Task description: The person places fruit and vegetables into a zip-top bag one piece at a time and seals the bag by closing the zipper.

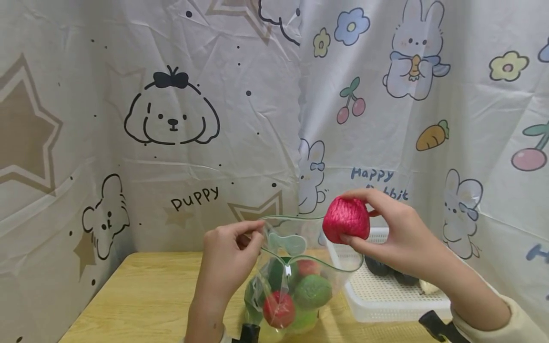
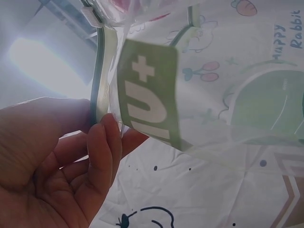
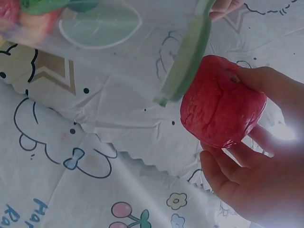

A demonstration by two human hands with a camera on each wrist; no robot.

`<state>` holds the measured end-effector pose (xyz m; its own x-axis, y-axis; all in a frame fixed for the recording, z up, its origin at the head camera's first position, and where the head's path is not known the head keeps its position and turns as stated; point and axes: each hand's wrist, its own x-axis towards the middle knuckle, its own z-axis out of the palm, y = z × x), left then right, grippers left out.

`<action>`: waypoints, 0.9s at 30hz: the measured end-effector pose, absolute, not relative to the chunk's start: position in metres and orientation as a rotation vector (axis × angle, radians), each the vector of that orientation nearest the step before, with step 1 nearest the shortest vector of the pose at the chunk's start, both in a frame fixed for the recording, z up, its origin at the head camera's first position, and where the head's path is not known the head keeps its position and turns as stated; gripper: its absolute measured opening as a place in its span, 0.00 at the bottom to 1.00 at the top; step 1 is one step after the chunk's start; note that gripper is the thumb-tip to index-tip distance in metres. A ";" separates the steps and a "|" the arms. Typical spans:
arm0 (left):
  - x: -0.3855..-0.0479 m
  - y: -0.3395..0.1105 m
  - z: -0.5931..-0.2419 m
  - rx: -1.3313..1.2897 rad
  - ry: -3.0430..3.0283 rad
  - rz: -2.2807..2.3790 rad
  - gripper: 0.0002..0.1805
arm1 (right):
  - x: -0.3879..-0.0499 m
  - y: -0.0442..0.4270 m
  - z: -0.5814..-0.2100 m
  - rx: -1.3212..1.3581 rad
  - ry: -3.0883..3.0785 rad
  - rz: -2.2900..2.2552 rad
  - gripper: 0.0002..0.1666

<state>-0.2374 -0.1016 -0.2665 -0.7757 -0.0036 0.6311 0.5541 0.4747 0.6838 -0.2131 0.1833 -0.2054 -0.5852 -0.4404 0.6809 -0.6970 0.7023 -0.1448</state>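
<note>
A clear zip bag (image 1: pixel 339 276) with a green zip edge and white slider stands on the table, its mouth spread. My left hand (image 1: pixel 233 257) pinches the bag's rim at the left; the left wrist view shows thumb and fingers on the green zip strip (image 2: pixel 100 80). My right hand (image 1: pixel 399 233) grips a shiny red apple-like fruit (image 1: pixel 346 220) over the right side of the bag's mouth. In the right wrist view the red fruit (image 3: pixel 223 102) is beside the zip edge. Inside the bag are red fruits (image 1: pixel 279 308) and green ones (image 1: pixel 313 291).
A white perforated basket (image 1: pixel 360 312) stands to the right behind my right arm, with dark round items (image 1: pixel 377 267) and a pale yellowish piece (image 1: pixel 428 287) in it. The wooden table (image 1: pixel 141 290) ends at a printed curtain (image 1: pixel 171 190).
</note>
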 end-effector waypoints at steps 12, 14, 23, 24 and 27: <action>-0.237 -0.102 -0.266 -0.444 -2.162 -1.337 0.13 | -0.218 0.165 -0.216 1.019 -2.289 0.585 0.38; -0.237 -0.101 -0.265 -0.455 -2.156 -1.333 0.13 | -0.218 0.164 -0.218 1.028 -2.299 0.605 0.38; -0.236 -0.100 -0.265 -0.465 -2.145 -1.325 0.13 | -0.221 0.163 -0.228 1.037 -2.366 0.663 0.37; -0.236 -0.100 -0.265 -0.469 -2.143 -1.321 0.13 | -0.222 0.163 -0.228 1.036 -2.367 0.662 0.37; -0.236 -0.100 -0.265 -0.466 -2.144 -1.312 0.13 | -0.224 0.164 -0.230 1.042 -2.354 0.638 0.36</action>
<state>-0.2360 -0.0997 -0.2654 -0.7724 -0.0036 0.6351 0.5639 0.4563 0.6884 -0.2244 0.1635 -0.2302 -0.5920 -0.5431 0.5955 -0.7694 0.6007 -0.2172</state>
